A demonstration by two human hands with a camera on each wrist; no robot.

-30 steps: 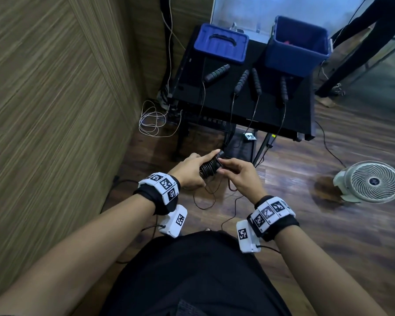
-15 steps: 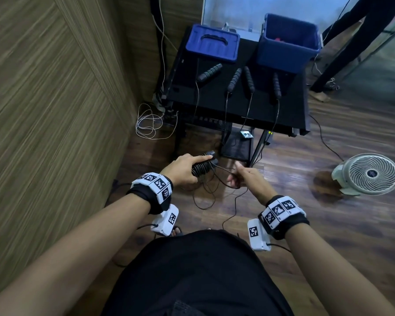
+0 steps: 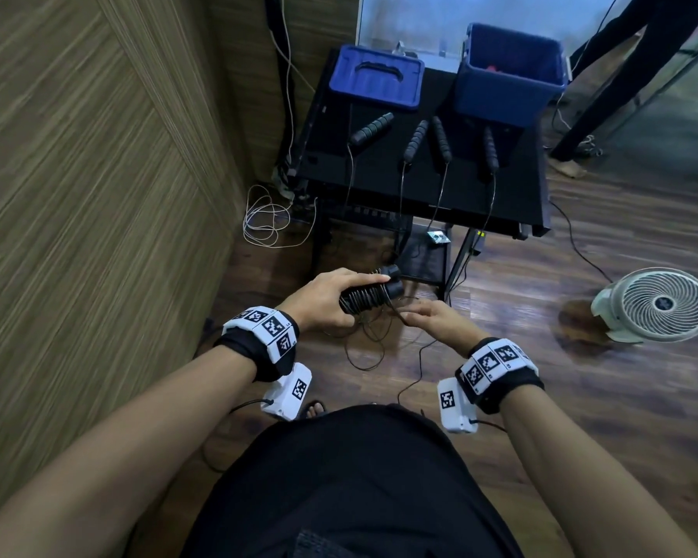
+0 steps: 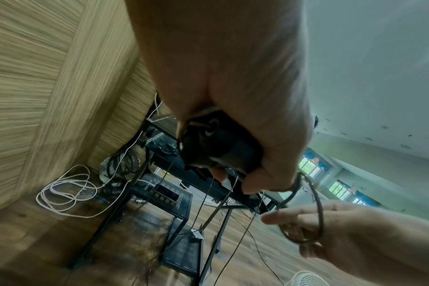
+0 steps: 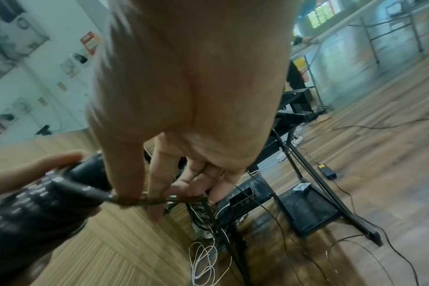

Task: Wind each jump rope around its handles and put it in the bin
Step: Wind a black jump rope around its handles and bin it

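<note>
Left hand (image 3: 328, 296) is gripping the handles (image 3: 369, 294); right hand (image 3: 432, 322) is pinching the cord (image 5: 145, 200), which needs steady tension for tight coils.

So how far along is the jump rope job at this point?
Done: unclear; the open bin shows only something red. In hand: left hand grips paired handles, right hand feeds the cord. Left: four handles on the table, cords dangling.
</note>
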